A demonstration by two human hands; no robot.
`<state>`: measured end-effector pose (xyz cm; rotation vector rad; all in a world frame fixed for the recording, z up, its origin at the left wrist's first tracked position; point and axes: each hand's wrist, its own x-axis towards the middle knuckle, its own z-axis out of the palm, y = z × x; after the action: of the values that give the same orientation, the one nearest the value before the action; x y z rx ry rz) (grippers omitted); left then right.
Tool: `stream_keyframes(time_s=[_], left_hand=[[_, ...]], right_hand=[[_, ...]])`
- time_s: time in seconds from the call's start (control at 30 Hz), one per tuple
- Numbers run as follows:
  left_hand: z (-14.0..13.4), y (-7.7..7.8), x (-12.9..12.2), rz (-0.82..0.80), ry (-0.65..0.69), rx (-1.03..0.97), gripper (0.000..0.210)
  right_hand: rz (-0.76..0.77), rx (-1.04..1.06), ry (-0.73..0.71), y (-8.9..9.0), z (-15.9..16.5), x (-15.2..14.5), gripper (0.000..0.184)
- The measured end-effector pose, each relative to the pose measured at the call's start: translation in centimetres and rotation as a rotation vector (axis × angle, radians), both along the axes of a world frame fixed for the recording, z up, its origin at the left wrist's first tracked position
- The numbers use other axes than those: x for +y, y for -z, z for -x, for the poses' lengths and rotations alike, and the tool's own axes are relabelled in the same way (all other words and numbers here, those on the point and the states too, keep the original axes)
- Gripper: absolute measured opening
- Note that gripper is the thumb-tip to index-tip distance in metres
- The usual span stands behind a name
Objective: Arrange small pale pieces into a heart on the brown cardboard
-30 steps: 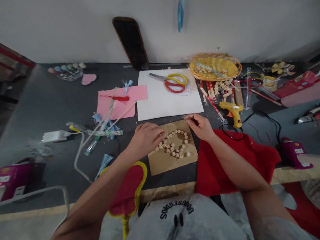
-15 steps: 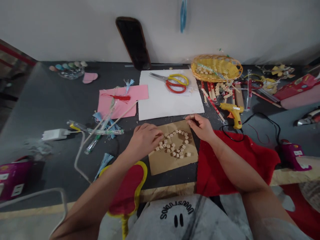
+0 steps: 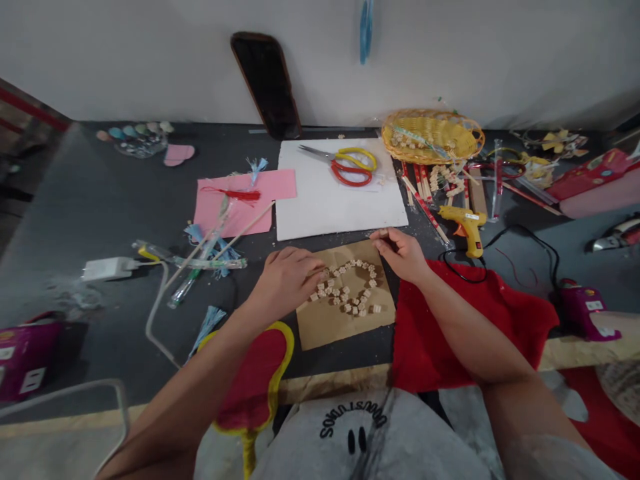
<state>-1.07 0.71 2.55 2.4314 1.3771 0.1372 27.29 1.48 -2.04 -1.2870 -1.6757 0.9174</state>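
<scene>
On a brown cardboard square [image 3: 320, 333], small pale flower-shaped pieces [image 3: 356, 309] form a curved loop, with one piece apart at the lower right. My left hand [image 3: 287, 277] is over the board's left edge. Its fingers are closed at the upper left end of the pieces; whatever they pinch is hidden. My right hand [image 3: 403, 255] is at the board's upper right corner, thumb and fingers pinched together. A tiny pale spot shows at those fingertips, too small to name.
Scissors [image 3: 350, 165] lie on a white board [image 3: 310, 207]. To the right are a yellow glue gun [image 3: 467, 223], a wicker basket [image 3: 430, 159], and red cloth [image 3: 450, 333]. Pink sheets [image 3: 280, 183] and tassels are at left. A phone [image 3: 267, 83] leans on the wall.
</scene>
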Motion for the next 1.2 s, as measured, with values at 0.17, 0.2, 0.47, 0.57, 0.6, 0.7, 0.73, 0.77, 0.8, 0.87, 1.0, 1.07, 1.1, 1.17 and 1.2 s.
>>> stream_keyframes(time_s=[0.17,0.2,0.47,0.57,0.6,0.7,0.73,0.77,0.8,0.87,1.0,1.07,1.1,1.17,1.2], left_hand=[[1.3,-0.5,-0.6,0.015,-0.014,0.037,0.025],[1.4,-0.6,-0.8,0.023,-0.015,0.042,0.025],[1.3,-0.8,-1.6,0.032,-0.043,0.036,0.021],[1.0,-0.6,-1.2,0.011,-0.053,0.023,0.018],[1.0,-0.5,-1.1,0.008,-0.056,0.019,0.017],[0.9,-0.3,-0.9,0.007,-0.065,0.0,0.015],[0.9,-0.3,-0.9,0.006,-0.068,-0.005,0.015],[0.9,-0.2,-0.8,0.004,-0.069,-0.009,0.015],[0.9,-0.2,-0.8,0.004,-0.069,-0.012,0.015],[0.9,-0.1,-0.8,0.005,-0.066,-0.016,0.014],[1.2,0.1,-0.8,0.004,-0.05,-0.036,0.012],[1.2,0.0,-0.8,-0.007,-0.046,-0.039,0.013],[1.2,-0.1,-0.8,-0.015,-0.045,-0.038,0.013],[1.0,-0.3,-0.8,-0.033,-0.044,-0.032,0.016],[0.7,-0.4,-0.8,-0.045,-0.042,-0.029,0.018]], right_hand=[[0.011,0.011,0.005,0.0,0.1,0.0,0.018],[0.014,0.009,0.006,0.0,0.1,0.0,0.018],[0.025,0.011,0.019,0.2,0.1,0.0,0.018],[0.025,0.012,0.019,0.2,0.1,0.0,0.018],[0.025,0.013,0.017,0.1,0.1,0.0,0.018],[0.019,0.013,0.019,0.1,0.1,0.0,0.018],[0.02,0.012,0.018,0.1,0.1,0.0,0.018],[0.023,0.012,0.017,0.0,0.1,0.0,0.018],[0.027,0.012,0.016,0.0,0.1,0.0,0.018],[0.035,0.016,0.014,0.0,0.1,0.0,0.018],[0.036,0.021,0.015,0.1,0.1,0.0,0.019],[0.037,0.018,0.011,0.1,0.2,0.0,0.019],[0.037,0.014,0.009,0.1,0.2,0.0,0.019],[0.036,0.005,0.007,0.0,0.1,0.0,0.019],[0.032,0.0,0.007,0.0,0.1,0.0,0.019]])
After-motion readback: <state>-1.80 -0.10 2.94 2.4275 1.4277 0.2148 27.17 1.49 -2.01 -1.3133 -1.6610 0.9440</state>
